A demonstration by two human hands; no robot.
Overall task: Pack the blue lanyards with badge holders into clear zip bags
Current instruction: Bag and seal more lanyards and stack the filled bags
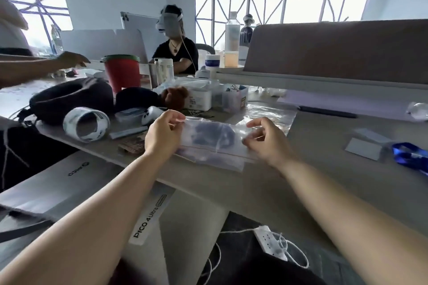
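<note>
While the left hand (pixel 162 133) pinches the upper left corner of a clear zip bag (pixel 203 143), the right hand (pixel 266 140) pinches its right end. A blue lanyard (pixel 223 137) lies bundled inside the bag. Well right of the bag, a second blue lanyard (pixel 410 157) lies beside a badge holder (pixel 363 148); a tape roll (pixel 86 124) sits to the left.

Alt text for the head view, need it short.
A person holds a clear zip bag at the near edge of the table, left hand pinching its left end and right hand its right end, with a blue lanyard inside. A loose lanyard lies further right.
</note>
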